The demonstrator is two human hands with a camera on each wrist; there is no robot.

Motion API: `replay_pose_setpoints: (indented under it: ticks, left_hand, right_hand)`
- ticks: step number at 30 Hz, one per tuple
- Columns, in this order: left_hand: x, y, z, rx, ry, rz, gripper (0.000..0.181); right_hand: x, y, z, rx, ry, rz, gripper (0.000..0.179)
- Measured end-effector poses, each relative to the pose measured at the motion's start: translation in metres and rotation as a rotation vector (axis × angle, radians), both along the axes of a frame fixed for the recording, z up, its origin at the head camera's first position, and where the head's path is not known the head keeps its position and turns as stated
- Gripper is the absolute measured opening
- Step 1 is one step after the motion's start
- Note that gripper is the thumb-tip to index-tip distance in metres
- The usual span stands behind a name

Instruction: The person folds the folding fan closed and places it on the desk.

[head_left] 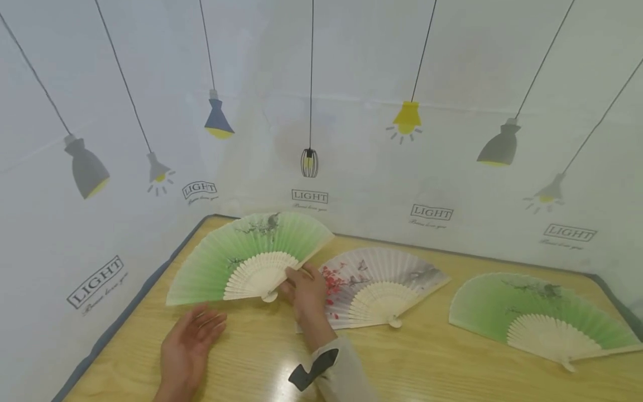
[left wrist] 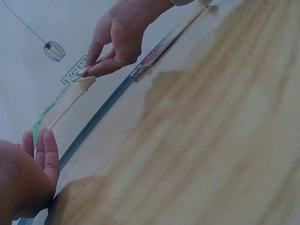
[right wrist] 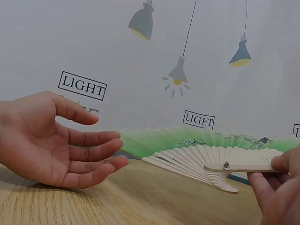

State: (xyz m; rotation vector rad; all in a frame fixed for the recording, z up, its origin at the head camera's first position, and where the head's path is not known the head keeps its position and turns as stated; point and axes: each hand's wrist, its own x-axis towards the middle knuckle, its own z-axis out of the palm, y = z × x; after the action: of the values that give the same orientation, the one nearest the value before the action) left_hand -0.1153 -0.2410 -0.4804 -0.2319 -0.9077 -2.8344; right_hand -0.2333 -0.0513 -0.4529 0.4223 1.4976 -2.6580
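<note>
A green folding fan with pale ribs and a dark branch-and-bird print is spread wide at the left of the table. My right hand pinches its right outer rib between thumb and fingers, seen closely in the right wrist view, where the fan is raised off the wood. My left hand rests its edge on the table just below the fan's left side, palm turned inward and fingers loosely extended. In the right wrist view the left hand holds nothing.
A white-grey folding fan with red blossoms lies spread beside my right forearm. Farther right lies a second green fan, also spread. A pale cloth printed with lamps stands behind the wooden table.
</note>
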Motion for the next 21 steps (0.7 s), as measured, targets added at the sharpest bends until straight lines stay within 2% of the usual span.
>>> replay_pose_setpoints:
  ticks: [1, 4, 8, 11, 14, 18, 21]
  left_hand:
    - [0.000, 0.001, 0.000, -0.003, -0.030, 0.024, 0.041]
    - [-0.005, 0.009, 0.001, -0.028, -0.129, 0.148, 0.026]
    - [-0.019, 0.023, 0.005, -0.059, -0.264, 0.294, 0.009]
    - [-0.031, 0.031, 0.008, -0.029, -0.327, 0.332, 0.005]
    - [-0.039, 0.037, 0.009, 0.048, -0.359, 0.359, 0.007]
    - [-0.044, 0.042, 0.011, 0.136, -0.346, 0.363, 0.004]
    - [-0.048, 0.046, 0.012, 0.157, -0.321, 0.371, 0.004]
  right_hand:
    - [0.001, 0.001, 0.001, -0.015, 0.003, -0.009, 0.043]
    - [0.003, 0.003, 0.002, -0.048, 0.031, -0.036, 0.042]
    - [0.006, 0.006, 0.008, -0.054, 0.067, -0.066, 0.042]
    - [0.009, 0.010, 0.011, -0.042, 0.068, -0.084, 0.045]
    - [0.011, 0.015, 0.011, -0.028, 0.061, -0.083, 0.050]
    - [0.013, 0.020, 0.011, -0.046, 0.078, -0.094, 0.051]
    - [0.015, 0.021, 0.011, -0.051, 0.104, -0.123, 0.045]
